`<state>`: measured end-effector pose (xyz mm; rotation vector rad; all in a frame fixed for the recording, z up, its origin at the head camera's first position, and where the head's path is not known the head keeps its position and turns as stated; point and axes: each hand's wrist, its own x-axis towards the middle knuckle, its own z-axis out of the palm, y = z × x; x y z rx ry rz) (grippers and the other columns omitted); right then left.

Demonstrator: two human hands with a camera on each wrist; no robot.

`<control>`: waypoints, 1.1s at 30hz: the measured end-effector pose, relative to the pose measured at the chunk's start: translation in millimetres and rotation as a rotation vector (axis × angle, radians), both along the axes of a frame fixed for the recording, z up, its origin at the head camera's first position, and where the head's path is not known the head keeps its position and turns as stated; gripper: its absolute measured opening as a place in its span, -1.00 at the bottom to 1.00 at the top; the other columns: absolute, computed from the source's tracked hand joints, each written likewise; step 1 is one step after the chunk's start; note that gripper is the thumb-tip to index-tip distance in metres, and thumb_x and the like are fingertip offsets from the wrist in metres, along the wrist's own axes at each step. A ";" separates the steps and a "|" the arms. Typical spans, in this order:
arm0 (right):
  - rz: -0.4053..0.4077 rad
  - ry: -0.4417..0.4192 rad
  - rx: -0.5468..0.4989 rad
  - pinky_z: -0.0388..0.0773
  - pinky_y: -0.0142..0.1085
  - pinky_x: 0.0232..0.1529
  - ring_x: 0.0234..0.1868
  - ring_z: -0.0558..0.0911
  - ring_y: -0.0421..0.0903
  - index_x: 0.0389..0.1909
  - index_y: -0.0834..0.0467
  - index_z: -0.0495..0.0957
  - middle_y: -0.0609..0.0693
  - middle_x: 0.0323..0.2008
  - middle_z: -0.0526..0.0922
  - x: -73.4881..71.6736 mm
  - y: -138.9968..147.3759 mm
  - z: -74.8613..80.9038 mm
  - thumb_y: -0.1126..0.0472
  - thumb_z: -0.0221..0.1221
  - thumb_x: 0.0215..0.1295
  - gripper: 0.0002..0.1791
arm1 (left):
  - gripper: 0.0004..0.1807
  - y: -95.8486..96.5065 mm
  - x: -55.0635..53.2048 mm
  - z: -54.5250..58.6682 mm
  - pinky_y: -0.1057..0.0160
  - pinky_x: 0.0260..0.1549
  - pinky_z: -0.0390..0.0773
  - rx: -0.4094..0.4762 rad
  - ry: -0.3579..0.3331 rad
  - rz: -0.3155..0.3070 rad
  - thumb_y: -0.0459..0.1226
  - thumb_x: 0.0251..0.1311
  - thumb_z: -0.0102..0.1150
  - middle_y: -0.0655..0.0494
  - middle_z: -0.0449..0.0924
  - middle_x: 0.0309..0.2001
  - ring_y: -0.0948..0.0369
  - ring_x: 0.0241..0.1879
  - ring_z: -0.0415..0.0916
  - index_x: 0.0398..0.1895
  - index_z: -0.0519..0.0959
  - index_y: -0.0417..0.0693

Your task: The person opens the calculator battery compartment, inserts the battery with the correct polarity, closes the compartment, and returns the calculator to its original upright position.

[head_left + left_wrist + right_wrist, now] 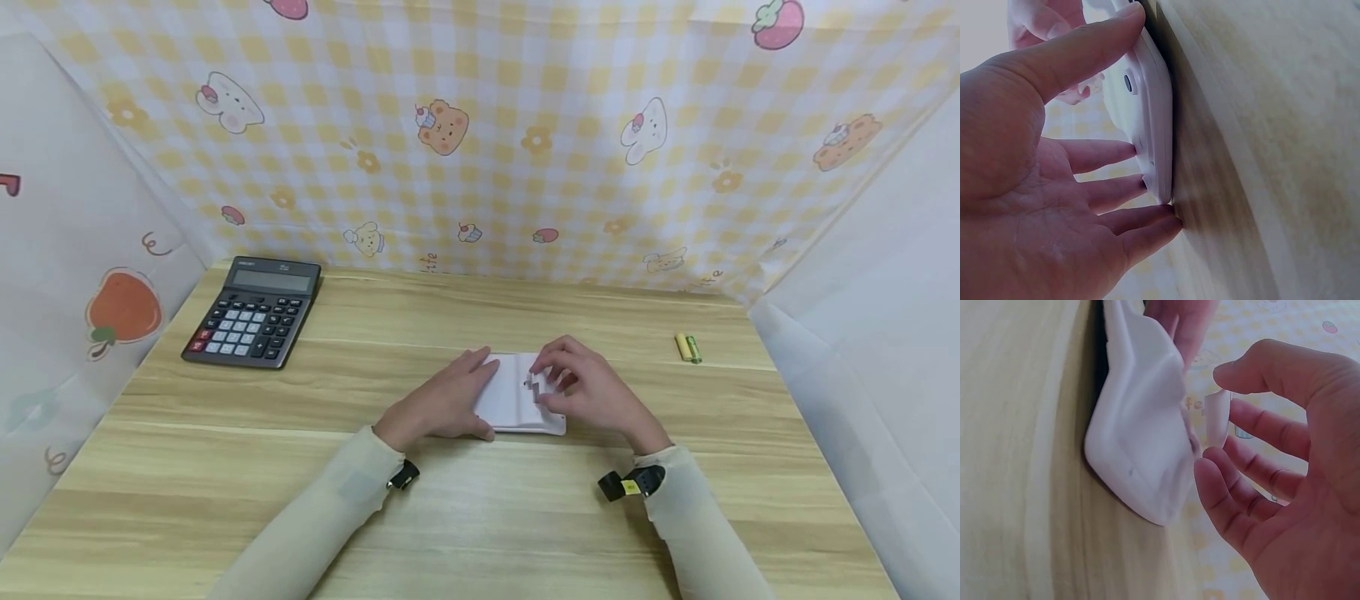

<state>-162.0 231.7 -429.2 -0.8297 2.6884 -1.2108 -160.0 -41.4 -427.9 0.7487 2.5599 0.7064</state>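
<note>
A flat white electronic device [498,400], its back turned up, lies on the wooden table between both hands. My left hand [450,398] holds it at its left end, thumb [1100,45] at the front edge and fingertips spread toward the far edge. Over its right part, my right hand [581,385] pinches a small white battery cover [1217,420] between thumb and fingers. Beneath those fingers shows a small recess [536,392] with grey inside, partly hidden. In the left wrist view a dark oval foot [1128,83] sits on the device's back.
A dark grey desktop calculator [255,312] lies at the back left of the table [480,508]. Two small yellow-and-green batteries [687,348] lie side by side at the right. A yellow checked curtain [495,192] hangs along the back edge.
</note>
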 end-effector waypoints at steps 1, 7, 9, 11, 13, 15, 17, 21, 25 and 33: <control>-0.004 -0.002 -0.004 0.77 -0.09 -0.03 -0.06 0.67 -0.01 0.03 0.13 0.77 0.04 0.17 0.61 0.6 0.7 1.3 0.38 0.49 0.24 -0.66 | 0.20 0.0 0.3 0.0 -0.09 0.65 0.08 0.003 0.001 -0.001 -0.11 0.14 0.73 -0.20 -0.05 0.77 -0.15 0.74 -0.11 0.74 0.20 -0.24; -0.013 0.003 -0.015 0.77 -0.06 -0.02 -0.05 0.67 0.00 0.05 0.15 0.77 0.07 0.19 0.61 1.8 6.3 6.6 0.39 0.46 0.25 -0.66 | 0.20 -0.1 2.0 -0.8 -0.09 0.65 0.06 0.004 -0.003 0.004 -0.11 0.15 0.73 -0.20 -0.06 0.78 -0.15 0.75 -0.11 0.74 0.20 -0.25; -0.015 0.009 -0.018 0.78 -0.06 -0.04 -0.06 0.67 0.03 0.04 0.16 0.77 0.08 0.17 0.61 0.9 8.5 6.1 0.41 0.46 0.24 -0.66 | 0.20 -0.3 2.2 -1.8 -0.08 0.66 0.06 -0.001 -0.007 0.009 -0.10 0.16 0.72 -0.18 -0.06 0.78 -0.14 0.75 -0.12 0.75 0.19 -0.23; -0.019 0.009 -0.019 0.78 -0.06 -0.04 -0.06 0.68 0.06 0.03 0.17 0.77 0.09 0.17 0.62 0.1 10.6 5.5 0.42 0.46 0.22 -0.65 | 0.19 -0.7 2.6 -2.1 -0.09 0.66 0.05 0.001 -0.011 0.015 -0.10 0.16 0.72 -0.17 -0.07 0.78 -0.14 0.75 -0.12 0.75 0.19 -0.23; -0.023 0.008 -0.015 0.78 -0.06 -0.04 -0.05 0.68 0.08 0.03 0.17 0.77 0.09 0.18 0.62 -0.9 12.8 4.6 0.43 0.46 0.21 -0.65 | 0.19 -1.0 3.0 -2.8 -0.09 0.66 0.06 0.007 -0.014 0.018 -0.11 0.16 0.72 -0.18 -0.06 0.78 -0.15 0.74 -0.11 0.74 0.20 -0.24; -0.032 0.003 -0.007 0.77 -0.06 -0.04 -0.04 0.68 0.08 0.02 0.16 0.76 0.09 0.19 0.61 -1.4 15.2 4.2 0.43 0.46 0.21 -0.65 | 0.19 -1.3 3.5 -2.6 -0.10 0.65 0.05 0.010 -0.018 0.018 -0.11 0.16 0.72 -0.18 -0.07 0.78 -0.16 0.74 -0.10 0.74 0.19 -0.24; -0.038 0.006 0.000 0.78 -0.06 -0.05 -0.03 0.68 0.07 0.01 0.16 0.76 0.10 0.19 0.62 -2.3 17.5 4.1 0.44 0.46 0.20 -0.65 | 0.19 -1.4 3.8 -2.8 -0.11 0.65 0.05 0.013 -0.022 0.019 -0.11 0.17 0.72 -0.19 -0.08 0.78 -0.17 0.74 -0.10 0.74 0.19 -0.25; -0.046 0.011 0.011 0.78 -0.05 -0.06 -0.04 0.67 0.06 0.00 0.16 0.76 0.10 0.17 0.63 -4.0 22.7 5.9 0.45 0.43 0.19 -0.66 | 0.18 -0.8 3.8 -2.5 -0.10 0.66 0.05 0.010 -0.020 0.019 -0.11 0.18 0.71 -0.18 -0.08 0.78 -0.16 0.74 -0.11 0.75 0.19 -0.23; -0.055 0.001 0.019 0.77 -0.01 -0.05 -0.04 0.67 0.07 0.00 0.19 0.75 0.12 0.17 0.63 -5.4 27.4 9.2 0.47 0.41 0.17 -0.64 | 0.19 -0.6 3.2 -1.9 -0.09 0.66 0.05 0.007 -0.013 0.018 -0.10 0.17 0.71 -0.17 -0.08 0.78 -0.15 0.74 -0.11 0.75 0.18 -0.22; -0.070 -0.007 0.048 0.76 -0.06 -0.06 -0.04 0.68 0.05 0.00 0.21 0.76 0.12 0.17 0.63 -8.2 37.9 11.6 0.46 0.43 0.19 -0.66 | 0.19 -0.7 1.5 0.2 -0.08 0.66 0.05 0.009 -0.013 0.016 -0.10 0.18 0.71 -0.14 -0.09 0.79 -0.13 0.75 -0.12 0.76 0.17 -0.20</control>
